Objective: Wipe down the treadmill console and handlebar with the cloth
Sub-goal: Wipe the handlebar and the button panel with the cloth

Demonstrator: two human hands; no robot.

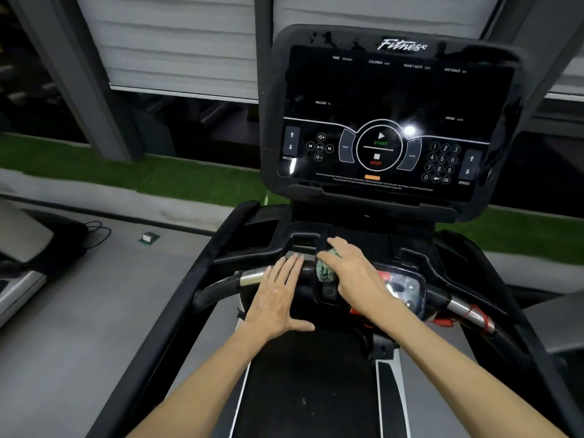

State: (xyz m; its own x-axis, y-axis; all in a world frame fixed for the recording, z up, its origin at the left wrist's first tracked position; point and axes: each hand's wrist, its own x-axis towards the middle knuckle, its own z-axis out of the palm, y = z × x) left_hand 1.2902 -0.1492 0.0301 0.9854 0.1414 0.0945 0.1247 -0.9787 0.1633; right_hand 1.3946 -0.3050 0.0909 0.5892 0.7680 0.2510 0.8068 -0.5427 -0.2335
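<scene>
Seen from above, a person's right hand (pixel 350 267) presses a crumpled green cloth (pixel 325 269) against the middle of a treadmill's black handlebar (pixel 221 284), fingers curled around the cloth. The left hand (pixel 279 295) lies flat just beside it on the bar, fingers spread and holding nothing. The dark console (pixel 388 118) stands above, its screen unlit.

Cloth (pixel 325 269): green, bunched, pressed on handlebar (pixel 252 277) centre. Handlebar: black, curved, with silver sensor sections. Console (pixel 388 121): black glossy panel, upright, tilted back, display dark, printed controls visible.
</scene>
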